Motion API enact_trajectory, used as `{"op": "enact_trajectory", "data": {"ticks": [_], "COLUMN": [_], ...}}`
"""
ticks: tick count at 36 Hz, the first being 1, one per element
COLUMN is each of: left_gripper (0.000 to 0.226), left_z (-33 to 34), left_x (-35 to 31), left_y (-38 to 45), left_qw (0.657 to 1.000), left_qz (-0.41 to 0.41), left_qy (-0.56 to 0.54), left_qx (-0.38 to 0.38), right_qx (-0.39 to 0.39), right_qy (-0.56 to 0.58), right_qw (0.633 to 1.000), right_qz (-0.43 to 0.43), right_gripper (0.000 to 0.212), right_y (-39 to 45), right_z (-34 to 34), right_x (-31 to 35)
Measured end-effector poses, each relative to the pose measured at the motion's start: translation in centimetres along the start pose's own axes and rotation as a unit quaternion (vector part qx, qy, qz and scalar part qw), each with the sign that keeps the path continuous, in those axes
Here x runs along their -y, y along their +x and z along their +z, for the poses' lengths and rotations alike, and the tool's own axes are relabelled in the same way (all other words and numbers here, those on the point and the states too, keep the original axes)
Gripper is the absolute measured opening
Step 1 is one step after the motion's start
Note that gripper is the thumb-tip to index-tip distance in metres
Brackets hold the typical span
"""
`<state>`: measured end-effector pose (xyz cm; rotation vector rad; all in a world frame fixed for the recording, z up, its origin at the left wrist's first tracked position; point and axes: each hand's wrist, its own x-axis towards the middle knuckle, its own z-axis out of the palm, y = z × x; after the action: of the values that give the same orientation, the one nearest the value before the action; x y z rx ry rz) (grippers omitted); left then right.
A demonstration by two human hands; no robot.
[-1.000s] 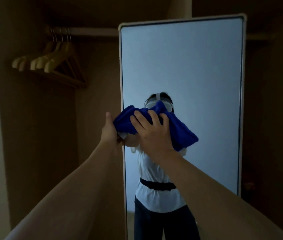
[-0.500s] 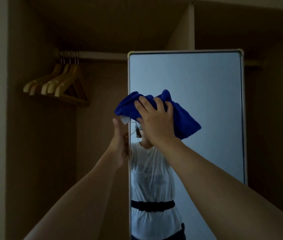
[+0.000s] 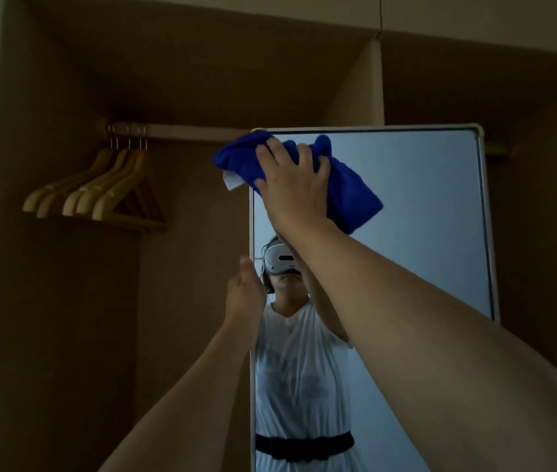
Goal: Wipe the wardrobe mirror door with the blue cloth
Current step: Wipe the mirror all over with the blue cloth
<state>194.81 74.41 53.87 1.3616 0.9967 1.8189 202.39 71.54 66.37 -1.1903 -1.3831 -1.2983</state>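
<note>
**Desk:** What's the shot?

**Photographer:** A person's right hand, fingers spread and curled over a bunched blue cloth, presses it to the top left corner of the wardrobe mirror door. The left hand grips the door's left edge lower down, thumb up; its fingers are hidden behind the frame, so the exact hold can't be read.

**Desk:** Advice for the step?

**Photographer:** My judgement: keep bracing that edge so the door doesn't swing, flatten the cloth for fuller contact, then sweep across under the top frame and work downward in overlapping passes. A white tag hangs off the cloth's lower left corner, clear of the glass.

**Desk:** Change from a second ago?

**Photographer:** The cloth has climbed from mid-mirror, where it covered the reflected face, to the top corner. The view has tilted upward, showing more of the shelf above the wooden hangers.
</note>
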Motion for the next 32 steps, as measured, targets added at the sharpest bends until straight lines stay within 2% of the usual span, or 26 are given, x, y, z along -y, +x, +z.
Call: {"op": "enact_trajectory", "data": {"ticks": [4, 8, 15, 19, 21, 25, 28, 32], "left_gripper": [0.058, 0.057, 0.058, 0.06, 0.058, 0.058, 0.061, 0.063], "left_z": [0.2, 0.2, 0.4, 0.4, 0.5, 0.6, 0.7, 0.8], "left_x": [0.2, 0.4, 0.1, -0.1, 0.0, 0.1, 0.3, 0.3], "left_y": [-0.2, -0.2, -0.9, -1.4, -1.4, -1.1, -1.0, -1.2], "left_qw": [0.998, 0.997, 0.996, 0.996, 0.996, 0.995, 0.992, 0.988], "left_qz": [0.059, 0.072, 0.076, 0.084, 0.084, 0.081, 0.092, 0.107], "left_qy": [0.014, 0.014, 0.021, 0.02, 0.013, 0.008, 0.013, 0.027], "left_qx": [-0.022, -0.033, -0.035, -0.036, -0.042, -0.063, -0.083, -0.103], "right_qx": [-0.011, -0.03, -0.05, -0.035, -0.035, -0.022, -0.021, -0.035], "right_qy": [0.008, 0.026, 0.011, 0.012, 0.027, 0.001, 0.01, 0.019], "right_qw": [1.0, 0.999, 0.99, 0.982, 0.985, 0.999, 0.999, 0.991], "right_qz": [0.009, 0.016, 0.129, 0.188, 0.168, 0.029, 0.049, 0.129], "right_gripper": [0.045, 0.044, 0.045, 0.046, 0.047, 0.053, 0.052, 0.051], "right_y": [1.7, 1.5, 0.1, 0.3, 0.2, -0.5, -0.6, -0.4], "right_z": [0.0, -0.4, -1.7, -1.9, -2.1, -1.6, -1.5, -1.8], "right_x": [-0.7, -2.2, -9.2, -9.0, -7.5, -5.9, -6.7, -9.6]}}
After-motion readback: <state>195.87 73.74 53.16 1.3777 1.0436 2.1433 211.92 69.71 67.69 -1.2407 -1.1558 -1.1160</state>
